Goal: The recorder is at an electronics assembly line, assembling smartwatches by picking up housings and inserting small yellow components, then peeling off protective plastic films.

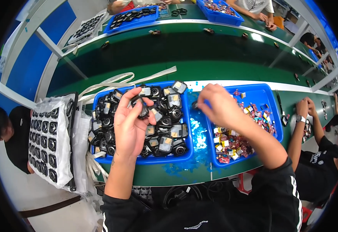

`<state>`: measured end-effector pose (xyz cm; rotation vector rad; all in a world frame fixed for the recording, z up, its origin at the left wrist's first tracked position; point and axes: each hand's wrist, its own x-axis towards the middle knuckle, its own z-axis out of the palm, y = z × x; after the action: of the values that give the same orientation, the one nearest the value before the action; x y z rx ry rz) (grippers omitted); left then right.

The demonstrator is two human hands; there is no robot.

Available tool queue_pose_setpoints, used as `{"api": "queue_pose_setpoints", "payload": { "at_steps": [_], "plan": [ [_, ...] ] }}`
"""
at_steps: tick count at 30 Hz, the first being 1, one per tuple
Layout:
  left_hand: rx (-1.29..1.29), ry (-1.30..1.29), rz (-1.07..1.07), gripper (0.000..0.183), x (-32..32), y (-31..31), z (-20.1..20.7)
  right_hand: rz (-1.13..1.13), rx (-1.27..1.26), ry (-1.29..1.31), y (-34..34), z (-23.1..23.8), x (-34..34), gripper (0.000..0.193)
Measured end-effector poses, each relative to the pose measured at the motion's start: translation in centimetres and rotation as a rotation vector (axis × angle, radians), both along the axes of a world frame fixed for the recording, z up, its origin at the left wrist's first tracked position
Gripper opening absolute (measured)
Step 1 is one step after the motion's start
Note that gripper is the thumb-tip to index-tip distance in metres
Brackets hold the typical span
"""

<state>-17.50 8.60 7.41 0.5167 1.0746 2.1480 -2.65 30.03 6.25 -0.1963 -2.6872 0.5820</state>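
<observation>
My left hand is raised over the left blue bin, its fingers closed around a small black plastic housing. That bin is heaped with black housings, many with a round ring and a grey panel bearing a tan patch. My right hand is over the near-left part of the right blue bin, fingers curled together with the tips pointing left; what they hold, if anything, is hidden. Below it lie many small wrapped battery-like parts, red, yellow and silver.
Blue film scraps litter the green table between the bins. White straps lie behind the left bin. A tray of round black parts stands at left. Beyond runs a green conveyor with scattered small parts. Co-workers' hands are at right.
</observation>
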Motion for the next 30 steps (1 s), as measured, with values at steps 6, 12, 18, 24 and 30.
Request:
{"api": "queue_pose_setpoints", "payload": {
  "at_steps": [6,12,18,24,30],
  "plan": [
    [-0.011,-0.062,-0.014,0.037,0.4,0.7,-0.8,0.042,-0.514,-0.012,0.1,-0.5,-4.4,0.013],
    [-0.027,-0.052,-0.022,0.039,0.3,-0.5,-0.9,0.17,-0.251,-0.019,4.9,2.0,-3.5,0.011],
    [-0.065,-0.029,-0.003,0.04,0.8,-0.3,-1.0,-0.419,0.019,-0.387,11.4,0.2,5.6,0.016],
    [-0.107,0.102,-0.072,0.025,1.6,-0.1,-1.2,-0.447,-0.045,-0.242,10.1,-2.1,6.8,0.017],
    [-0.294,0.657,-0.075,0.019,3.7,0.7,0.7,-0.261,-0.641,-0.005,6.2,1.0,7.9,0.014]
  ]
}}
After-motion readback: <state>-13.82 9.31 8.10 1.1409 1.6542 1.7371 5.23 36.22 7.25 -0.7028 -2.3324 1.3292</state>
